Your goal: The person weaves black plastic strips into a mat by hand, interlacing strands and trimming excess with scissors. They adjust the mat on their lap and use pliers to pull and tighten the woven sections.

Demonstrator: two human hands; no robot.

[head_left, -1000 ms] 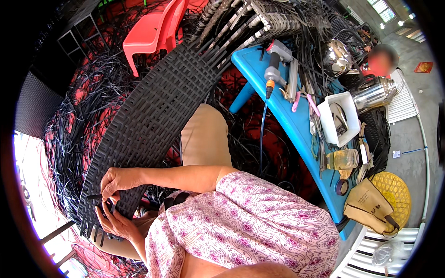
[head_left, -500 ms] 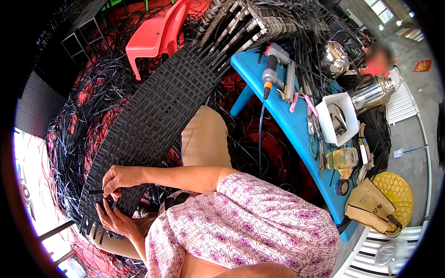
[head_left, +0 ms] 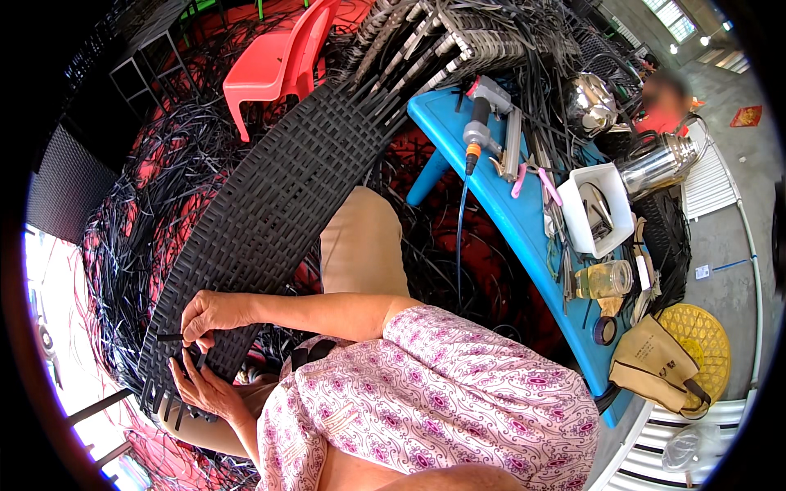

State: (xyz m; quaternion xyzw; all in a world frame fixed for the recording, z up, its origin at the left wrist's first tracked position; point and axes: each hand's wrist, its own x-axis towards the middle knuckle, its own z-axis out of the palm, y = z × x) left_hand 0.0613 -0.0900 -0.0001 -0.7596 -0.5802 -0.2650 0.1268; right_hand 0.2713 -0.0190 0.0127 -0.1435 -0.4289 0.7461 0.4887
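A long black woven panel of flat plastic strips (head_left: 254, 209) slants from the upper middle down to the lower left, across my legs. Near its lower end, my right hand (head_left: 214, 316) pinches a short black strip (head_left: 169, 337) between thumb and fingers. Just below, my left hand (head_left: 205, 391) lies on the weave with its fingers stretched and slightly apart. A dark strip end stands between the two hands; whether the left thumb touches it, I cannot tell. Loose strip ends hang from the panel's lower edge.
To the right, a blue plastic table (head_left: 508, 221) holds an air stapler (head_left: 481, 123), pink-handled cutters (head_left: 536, 182), a white tool box (head_left: 598, 211), a glass jar (head_left: 604, 280) and a tape roll (head_left: 604, 331). A red chair (head_left: 270, 69) stands among tangled black strips. A person (head_left: 661, 114) is farther back.
Both hands keep almost the same place and grip on the panel. The person at the back right has shifted slightly.
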